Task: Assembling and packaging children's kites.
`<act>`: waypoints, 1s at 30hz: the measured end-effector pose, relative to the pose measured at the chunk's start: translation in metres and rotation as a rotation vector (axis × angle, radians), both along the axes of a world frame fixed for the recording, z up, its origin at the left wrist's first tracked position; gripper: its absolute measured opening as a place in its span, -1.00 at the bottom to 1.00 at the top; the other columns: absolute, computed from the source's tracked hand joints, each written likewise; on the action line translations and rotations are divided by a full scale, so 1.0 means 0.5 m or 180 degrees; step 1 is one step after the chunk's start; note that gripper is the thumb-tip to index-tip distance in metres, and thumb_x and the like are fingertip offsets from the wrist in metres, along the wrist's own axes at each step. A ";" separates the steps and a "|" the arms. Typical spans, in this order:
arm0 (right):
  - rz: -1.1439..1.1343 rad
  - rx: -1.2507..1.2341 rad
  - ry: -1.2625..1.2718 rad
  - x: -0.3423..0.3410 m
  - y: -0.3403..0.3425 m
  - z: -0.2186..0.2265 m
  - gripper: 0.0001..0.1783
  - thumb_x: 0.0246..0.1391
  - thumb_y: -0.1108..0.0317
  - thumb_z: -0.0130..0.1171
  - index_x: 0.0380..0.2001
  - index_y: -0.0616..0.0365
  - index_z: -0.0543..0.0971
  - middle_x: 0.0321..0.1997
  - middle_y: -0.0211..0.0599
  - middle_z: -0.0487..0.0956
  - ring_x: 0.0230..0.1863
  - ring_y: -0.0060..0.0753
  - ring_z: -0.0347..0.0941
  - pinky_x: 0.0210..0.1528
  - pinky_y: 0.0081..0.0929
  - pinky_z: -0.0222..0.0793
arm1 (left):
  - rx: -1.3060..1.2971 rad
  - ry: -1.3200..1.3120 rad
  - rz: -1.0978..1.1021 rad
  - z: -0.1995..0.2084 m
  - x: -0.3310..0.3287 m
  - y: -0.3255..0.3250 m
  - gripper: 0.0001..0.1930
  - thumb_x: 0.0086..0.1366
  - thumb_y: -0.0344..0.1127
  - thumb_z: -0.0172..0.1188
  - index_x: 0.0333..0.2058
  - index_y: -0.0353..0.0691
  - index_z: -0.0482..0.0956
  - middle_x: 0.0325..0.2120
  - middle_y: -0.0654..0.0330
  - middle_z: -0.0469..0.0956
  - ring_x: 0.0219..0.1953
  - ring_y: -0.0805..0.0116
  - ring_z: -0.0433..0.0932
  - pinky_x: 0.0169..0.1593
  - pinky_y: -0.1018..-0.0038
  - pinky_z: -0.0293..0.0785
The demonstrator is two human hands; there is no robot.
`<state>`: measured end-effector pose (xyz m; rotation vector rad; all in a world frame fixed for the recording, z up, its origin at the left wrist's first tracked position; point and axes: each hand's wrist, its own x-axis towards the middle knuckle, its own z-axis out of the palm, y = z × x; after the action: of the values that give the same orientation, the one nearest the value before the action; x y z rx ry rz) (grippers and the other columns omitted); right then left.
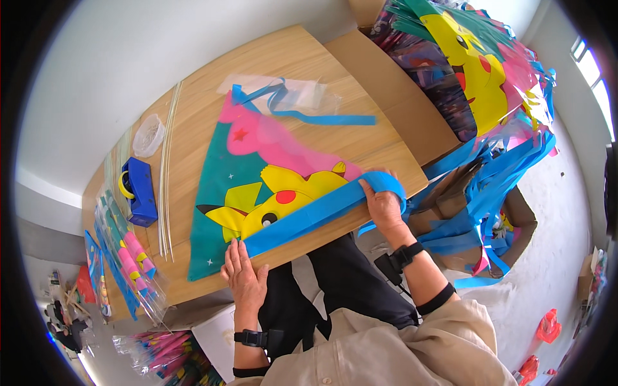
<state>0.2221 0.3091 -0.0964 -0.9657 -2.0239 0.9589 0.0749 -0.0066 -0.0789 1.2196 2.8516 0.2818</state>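
A triangular kite sail [215, 193] of thin green and pink fabric, printed with a yellow cartoon figure, lies on the wooden table in front of me. A broad blue fabric strip [302, 222] runs along its near edge, covering part of the figure. My right hand [384, 207] grips the strip's looped right end by the table's edge, thumb on top. At the strip's left end, my left hand [244, 273] rests with fingers stretched out, fingertips on the sail's near edge. Another blue ribbon [341, 119] trails from the sail's far tip.
On the table [270, 58] stand a blue tape dispenser [140, 193] and a clear plastic tub [149, 135], beside thin pale rods [168, 174]. Packaged kites [132, 257] lie at the left edge. Stacked printed sails [476, 77] and a cardboard box [515, 219] with blue ribbons are at right.
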 end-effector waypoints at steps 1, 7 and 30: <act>-0.0035 0.0545 -0.0329 0.004 0.008 0.001 -0.79 0.04 0.28 0.28 -0.27 0.13 0.62 -0.07 -0.27 0.54 -0.03 -0.07 0.43 -0.01 -0.21 0.35 | 0.0004 0.0021 -0.0002 -0.002 -0.001 -0.001 -0.22 0.30 0.04 0.11 0.33 -0.31 0.09 0.37 -0.04 0.05 0.36 -0.01 0.05 0.30 0.06 -0.05; -0.0230 0.0979 -0.0770 0.012 0.004 0.005 -0.73 -0.09 0.30 0.32 -0.26 0.09 0.62 -0.01 -0.33 0.50 0.02 -0.11 0.39 0.00 -0.17 0.31 | 0.0115 0.0024 -0.0131 0.012 -0.015 0.003 -0.22 0.23 -0.03 0.22 0.29 -0.34 0.14 0.33 -0.07 0.11 0.35 -0.10 0.05 0.27 -0.01 0.01; 0.0095 0.1217 -0.1424 0.020 0.016 0.006 -0.60 -0.07 0.29 0.20 -0.08 0.02 0.55 0.02 -0.33 0.44 0.03 -0.16 0.38 0.01 -0.19 0.29 | 0.2870 -0.1981 -0.1475 0.069 0.104 0.506 -0.59 -0.03 -0.61 0.18 -0.13 -0.25 0.54 -0.33 0.19 0.58 -0.28 0.37 0.55 -0.12 0.47 0.47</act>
<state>0.2320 0.3169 -0.0934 -0.9969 -2.4764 0.3579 0.1267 0.2464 -0.0444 1.4603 1.8285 1.6694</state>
